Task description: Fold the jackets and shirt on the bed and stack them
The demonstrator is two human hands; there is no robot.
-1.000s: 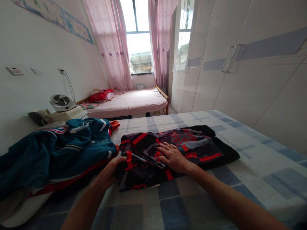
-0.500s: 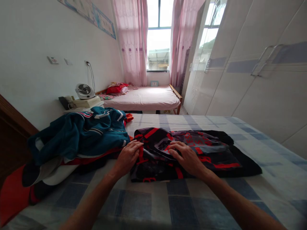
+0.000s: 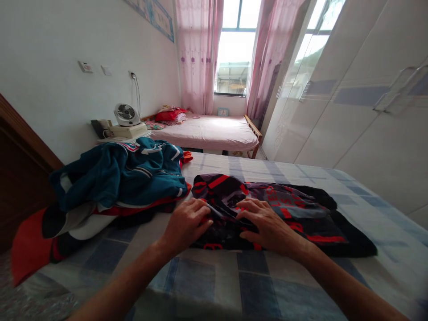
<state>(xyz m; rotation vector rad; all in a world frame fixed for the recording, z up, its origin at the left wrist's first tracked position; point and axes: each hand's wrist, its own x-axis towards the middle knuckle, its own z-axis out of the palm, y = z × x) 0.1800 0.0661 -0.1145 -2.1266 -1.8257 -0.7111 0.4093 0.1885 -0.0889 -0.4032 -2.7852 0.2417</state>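
Note:
A black, grey and red printed shirt (image 3: 230, 183) lies folded flat on a checked bedsheet, with red lettering on its upper side. Two plain black ends (image 3: 356, 236) stick out at its right; whether they are sleeves or part of another garment I cannot tell. At the shirt's left edge, my left hand (image 3: 189, 223) has its fingers curled in on the cloth. My right hand (image 3: 267, 223) rests over the middle of the shirt, fingers bent and thumb apart from them. Cloth between the hands is creased.
A heap of clothes with a teal jacket (image 3: 147, 174) on top lies left of the shirt. A red garment (image 3: 30, 249) hangs over the bed's left edge. Beyond stand a small fan (image 3: 127, 114), a pink-sheeted bed (image 3: 214, 131) and, at right, a white wardrobe (image 3: 361, 111).
My left hand has come nearer to me and slightly right, its fingers curling more. My right hand has shifted slightly, its thumb spreading lower. The whole view has turned a little left.

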